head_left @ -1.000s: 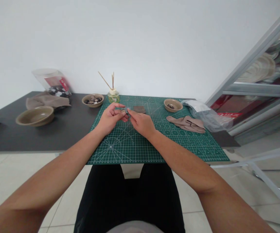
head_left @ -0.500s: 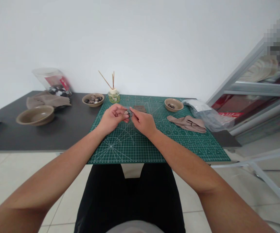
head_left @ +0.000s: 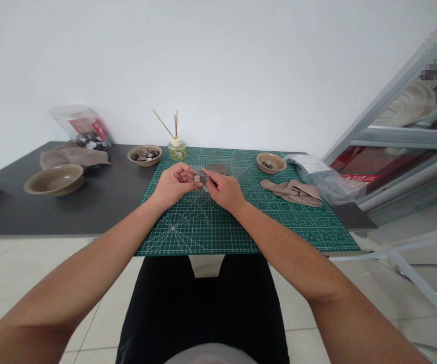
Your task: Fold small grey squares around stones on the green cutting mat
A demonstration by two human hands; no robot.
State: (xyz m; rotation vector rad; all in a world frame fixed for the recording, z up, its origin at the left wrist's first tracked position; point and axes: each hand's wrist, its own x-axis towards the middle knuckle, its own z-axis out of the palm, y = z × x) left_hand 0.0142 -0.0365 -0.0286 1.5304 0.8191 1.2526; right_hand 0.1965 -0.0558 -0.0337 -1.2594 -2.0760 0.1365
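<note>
Above the green cutting mat [head_left: 180, 237], my two hands meet at a small dark stone [head_left: 203, 178]. My left hand [head_left: 175, 186] is closed, its thumb and fingertips pinching the stone from the left. From the other side my right hand [head_left: 225, 191] grips a thin grey sheet [head_left: 199, 169] that lies against the stone; part of it sticks out past the fingertips. Its material is too small to tell. Just behind my right hand, a flat brownish rectangular piece [head_left: 218, 168] lies on the mat, partly covered.
Bowls of stones stand left [head_left: 144, 155] and right [head_left: 271, 163] at the back. A reed diffuser [head_left: 177, 148] is near the wall. A larger bowl [head_left: 54, 180], cloth [head_left: 76, 155] and stone-filled jar [head_left: 82, 129] sit left; another cloth [head_left: 296, 193] and a plastic bag [head_left: 319, 179] right.
My fingers have shifted slightly around the stone, and more of the grey sheet shows behind the fingertips. Both hands stay in nearly the same place.
</note>
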